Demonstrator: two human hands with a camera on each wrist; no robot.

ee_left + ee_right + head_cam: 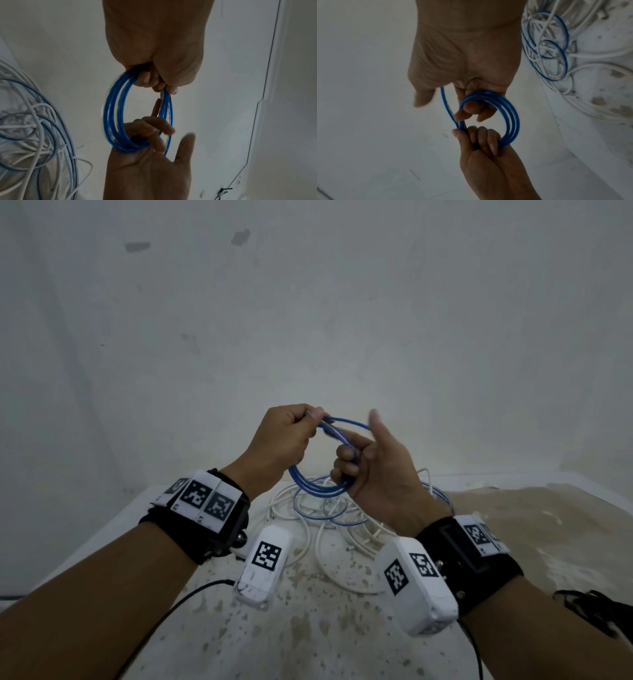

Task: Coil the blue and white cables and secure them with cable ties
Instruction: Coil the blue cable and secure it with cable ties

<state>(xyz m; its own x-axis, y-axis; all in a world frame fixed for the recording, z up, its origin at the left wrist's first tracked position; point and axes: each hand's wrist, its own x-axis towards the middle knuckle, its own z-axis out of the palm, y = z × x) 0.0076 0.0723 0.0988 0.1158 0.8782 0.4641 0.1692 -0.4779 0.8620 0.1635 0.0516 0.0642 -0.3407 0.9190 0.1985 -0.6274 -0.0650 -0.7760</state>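
Observation:
The blue cable is wound into a small coil of several loops, held in the air above the table. My left hand grips the coil's top, thumb and fingers pinched on the strands. My right hand has its fingers curled through the loop's lower right side, with the thumb sticking up free. A thin pale strip lies along the strands below my left fingertips; I cannot tell what it is. The white cable lies loose on the table, tangled with more blue loops.
The tangled pile sits on a white speckled table against a pale wall. The table's right part is stained brown. A black cord runs at lower left; a dark bundle lies at the right edge.

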